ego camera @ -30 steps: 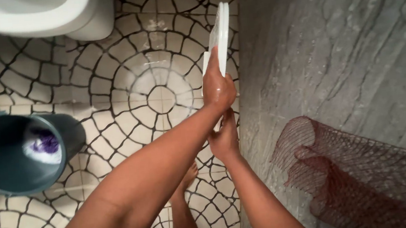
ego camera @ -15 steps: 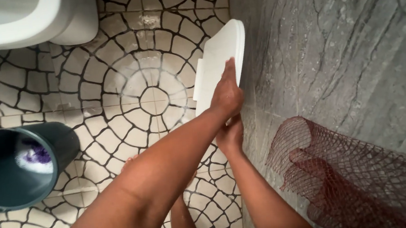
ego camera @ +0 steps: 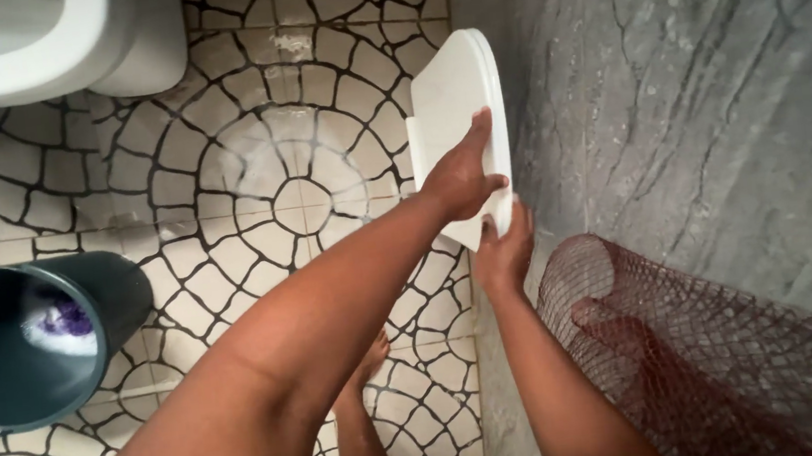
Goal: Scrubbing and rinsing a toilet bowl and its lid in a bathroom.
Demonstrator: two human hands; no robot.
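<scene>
Nearest us, our right hand (ego camera: 504,253) grips the lower edge of the white toilet seat lid (ego camera: 455,117); our left hand (ego camera: 461,177) clamps its face, standing it against the grey wall (ego camera: 673,89). Next, we judge, steady it upright.

Lid (ego camera: 454,112): white, smooth, looked like hard plastic with a soft sheen; both hands were on it. Wall (ego camera: 672,79), right of lid: grey stone-look surface, veined, matt, slightly rough. Floor (ego camera: 252,194), left of lid: cream tiles with dark crackle lines, glossy, a pale glare patch showing. Toilet (ego camera: 35,46), far left of lid: white, glazed, like ceramic. Bucket (ego camera: 26,338), below-left of lid: dark teal plastic, smooth, dull shine; purple and white contents, material unclear. Net (ego camera: 701,358), below-right of lid: dark red open mesh, coarse, limp, matt.
</scene>
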